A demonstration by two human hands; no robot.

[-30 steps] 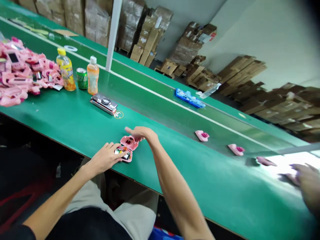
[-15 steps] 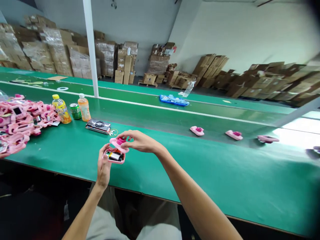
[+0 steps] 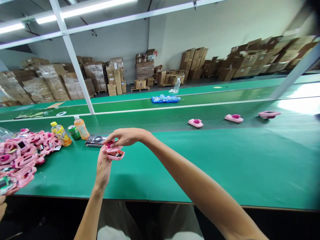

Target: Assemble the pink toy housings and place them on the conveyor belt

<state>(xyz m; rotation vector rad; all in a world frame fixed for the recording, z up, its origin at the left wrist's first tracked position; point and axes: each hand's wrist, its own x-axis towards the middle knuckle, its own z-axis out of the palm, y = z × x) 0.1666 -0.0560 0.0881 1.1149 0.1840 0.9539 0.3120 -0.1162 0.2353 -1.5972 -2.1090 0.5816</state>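
Observation:
My left hand (image 3: 103,166) holds the lower half of a pink camera casing (image 3: 116,156), with dark inner parts showing at its open side. Over it, the pink cover (image 3: 113,148) with a magenta lens ring is gripped by the fingers of my right hand (image 3: 126,137). Cover and lower half touch near my left fingers, while a gap remains on the right. Just behind my hands lies a silver-black device (image 3: 94,141) with a round ring on top, partly hidden by my right fingers.
Pink casings (image 3: 27,150) are heaped at the left, beside a yellow-capped bottle (image 3: 61,134), a green can (image 3: 74,132) and an orange bottle (image 3: 81,127). Pink cameras (image 3: 195,123) sit further right. A blue tray (image 3: 165,99) lies beyond. Another person's hand (image 3: 2,206) shows at the left edge.
The cover has come down and left onto the lower half, narrowing the gap. The view has tilted up, and another person's hand has appeared at the left edge.

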